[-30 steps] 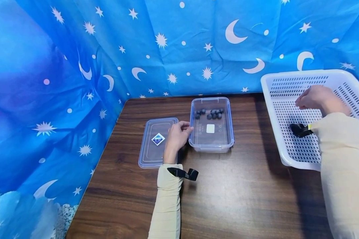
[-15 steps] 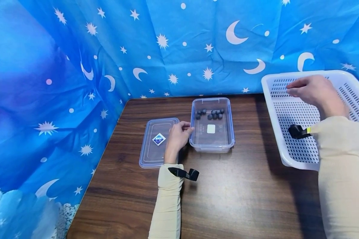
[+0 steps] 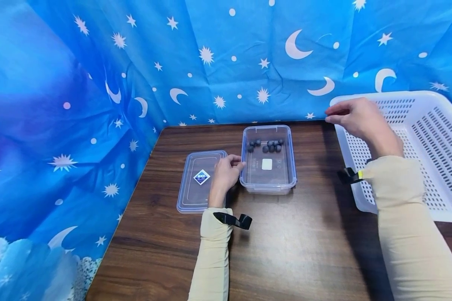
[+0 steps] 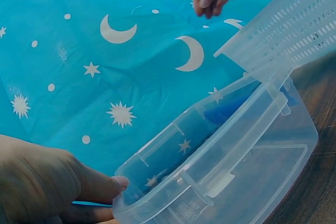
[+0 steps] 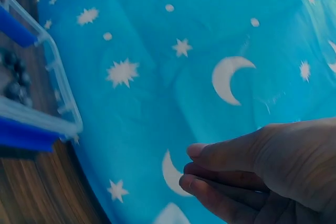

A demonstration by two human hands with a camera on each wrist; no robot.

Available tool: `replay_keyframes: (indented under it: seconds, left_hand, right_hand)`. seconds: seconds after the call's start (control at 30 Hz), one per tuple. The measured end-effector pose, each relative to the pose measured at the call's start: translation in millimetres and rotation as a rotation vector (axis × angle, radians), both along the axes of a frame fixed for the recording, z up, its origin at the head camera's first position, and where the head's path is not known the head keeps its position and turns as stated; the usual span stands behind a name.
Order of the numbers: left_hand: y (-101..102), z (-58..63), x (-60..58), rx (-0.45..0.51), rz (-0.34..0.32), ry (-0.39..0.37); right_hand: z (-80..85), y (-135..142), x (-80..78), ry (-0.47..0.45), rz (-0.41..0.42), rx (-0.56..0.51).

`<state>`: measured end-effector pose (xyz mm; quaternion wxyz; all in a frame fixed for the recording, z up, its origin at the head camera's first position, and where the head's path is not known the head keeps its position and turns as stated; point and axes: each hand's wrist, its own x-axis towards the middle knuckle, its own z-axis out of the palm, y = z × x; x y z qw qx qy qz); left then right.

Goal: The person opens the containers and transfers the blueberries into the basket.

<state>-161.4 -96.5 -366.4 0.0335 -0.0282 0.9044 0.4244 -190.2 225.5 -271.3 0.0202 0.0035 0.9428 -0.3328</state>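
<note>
A clear plastic food container [image 3: 269, 185] with a bluish rim stands lidless on the table. Several small dark round balls [image 3: 273, 146], blueberry-like, lie toward its far end. My left hand [image 3: 226, 171] holds the container's left side, its thumb on the rim corner in the left wrist view. My right hand [image 3: 363, 121] hovers over the left edge of a white perforated basket [image 3: 437, 167], thumb and fingers brought close together, pointing left. In the right wrist view the fingertips [image 5: 195, 150] show no object; I cannot tell whether something small is hidden between them.
The container's clear lid [image 3: 196, 192], bearing a blue diamond sticker, lies flat to the left, partly under the left forearm and hand. A blue star-and-moon cloth [image 3: 233, 75] hangs behind the dark wooden table [image 3: 297, 251]. The basket's raised walls border the right side.
My right hand has risen out of the basket and moved left toward the container. The left hand keeps its place at the container, and the balls lie as before.
</note>
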Motion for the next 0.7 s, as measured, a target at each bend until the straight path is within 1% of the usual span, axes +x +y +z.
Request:
replay_keyframes:
  seconds: [0.07, 0.17, 0.43, 0.53, 0.7]
  left_hand:
    - [0.2, -0.1, 0.3, 0.005, 0.003, 0.002]
    - [0.6, 0.2, 0.6, 0.008, 0.005, -0.001]
    - [-1.1, -1.1, 1.1, -0.008, 0.007, 0.005]
    - [-0.5, 0.4, 1.8, -0.008, 0.008, 0.005]
    - [-0.1, 1.5, 1.4, -0.012, -0.001, 0.014]
  right_hand:
    - [-1.6, -10.4, -1.9, 0.024, 0.016, 0.014]
    - [-3.6, -23.5, -4.0, 0.034, 0.039, 0.009]
    - [-12.8, -49.9, -10.4, 0.111, 0.166, -0.02]
    - [-16.3, -59.4, -14.0, 0.105, 0.181, -0.031]
    - [-20.5, -72.0, -16.8, 0.054, 0.183, -0.034]
